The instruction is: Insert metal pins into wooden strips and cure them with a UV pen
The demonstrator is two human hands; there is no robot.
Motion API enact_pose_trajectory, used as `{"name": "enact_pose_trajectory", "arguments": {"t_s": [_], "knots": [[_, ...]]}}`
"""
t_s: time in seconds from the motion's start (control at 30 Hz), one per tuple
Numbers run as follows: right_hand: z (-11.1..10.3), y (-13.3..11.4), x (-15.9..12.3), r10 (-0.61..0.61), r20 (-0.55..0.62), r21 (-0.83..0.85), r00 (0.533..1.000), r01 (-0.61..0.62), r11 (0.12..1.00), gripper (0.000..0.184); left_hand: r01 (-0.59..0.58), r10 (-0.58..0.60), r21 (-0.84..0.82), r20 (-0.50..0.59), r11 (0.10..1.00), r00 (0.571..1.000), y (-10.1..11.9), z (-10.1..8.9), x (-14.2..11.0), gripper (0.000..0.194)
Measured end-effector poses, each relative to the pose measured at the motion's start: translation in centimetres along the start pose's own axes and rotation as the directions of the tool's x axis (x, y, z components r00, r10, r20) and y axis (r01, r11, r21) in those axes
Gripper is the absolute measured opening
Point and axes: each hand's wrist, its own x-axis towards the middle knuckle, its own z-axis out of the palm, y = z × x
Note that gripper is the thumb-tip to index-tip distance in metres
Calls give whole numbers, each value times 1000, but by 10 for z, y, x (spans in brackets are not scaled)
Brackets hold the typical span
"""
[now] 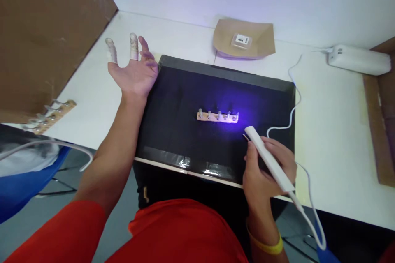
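Observation:
My left hand [135,72] is held palm up past the left edge of a black board [173,98]. Its fingers are spread, hold nothing, and two of them wear pale finger cots. Gripped in my right hand [262,168] is a white UV lamp wand [268,158] with a cord at its rear end. A thin dark tip [246,137] sticks out beside the wand; I cannot make out what it belongs to. Purple light falls on the right end of a small light-brown strip [212,117], which lies on the board and carries several clear upright pieces.
Behind the board is a brown paper tray [259,43] with a small labelled clear case [241,41]. A white power strip [359,59] lies at the back right. Another strip with clear pieces [54,116] sits at the left. Cardboard [52,28] stands beyond it.

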Motion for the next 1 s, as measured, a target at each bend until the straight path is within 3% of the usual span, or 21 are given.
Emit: {"name": "enact_pose_trajectory", "arguments": {"t_s": [0.13,0.27,0.43,0.53,0.6,0.7,0.8,0.93,1.0], "knots": [[-2,2,-4,-69,200,-14,977,74,997,17,9,-10,40,35,999,999,-1,-4,3,69],[-2,2,-2,45,69,42,997,-48,998,21,-15,8,100,68,995,998,-3,-9,6,72],[0,0,-1,-15,250,88,968,-8,996,21,-20,0,110,179,994,984,-4,-17,9,65],[3,1,-2,94,123,129,988,-110,986,23,-47,12,141,238,989,971,-4,-20,10,61],[4,1,-3,91,139,139,986,-110,984,23,-67,24,159,258,985,966,-3,-20,9,62],[5,0,-4,58,218,157,974,-93,983,24,-82,38,177,241,981,970,-2,-18,7,66],[6,-4,-4,119,179,158,977,-148,976,23,-82,45,169,214,982,976,-2,-16,6,67],[8,-13,-3,11,252,153,968,-51,987,21,-41,18,117,186,992,982,-3,-13,6,67],[9,-15,-4,15,256,174,967,-61,983,22,-19,7,78,151,997,988,-4,-11,6,70]]}}
